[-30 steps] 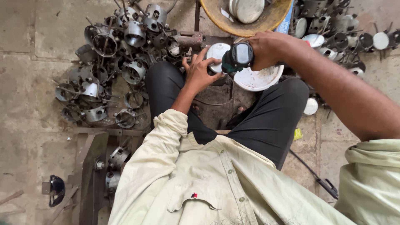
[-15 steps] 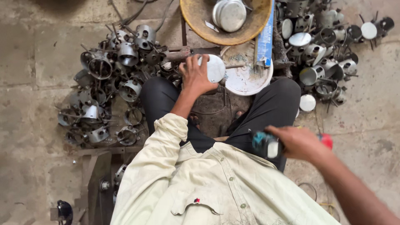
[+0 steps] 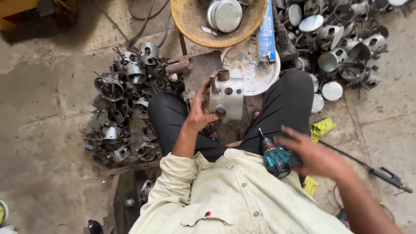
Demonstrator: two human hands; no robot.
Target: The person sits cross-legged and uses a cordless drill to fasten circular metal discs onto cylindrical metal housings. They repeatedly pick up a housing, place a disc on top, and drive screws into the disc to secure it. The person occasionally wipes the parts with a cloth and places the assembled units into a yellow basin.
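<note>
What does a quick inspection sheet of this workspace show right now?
Surface: stained concrete floor.
Job's things: cylindrical holed grey metal housing; teal cordless drill.
Clutter: heap of grey metal parts on the left; shiny metal cups and lids on the right; yellow pan; white plate.
Grips: left hand holds the housing; right hand grips the drill.
Cables: dark cables at the top.
Surroundings: nothing seen.

A silver metal cylinder housing (image 3: 227, 98) with round holes and a short top tube stands upright between the knees. A teal cordless drill (image 3: 274, 157) lies tilted over the right thigh, bit pointing up-left.
</note>
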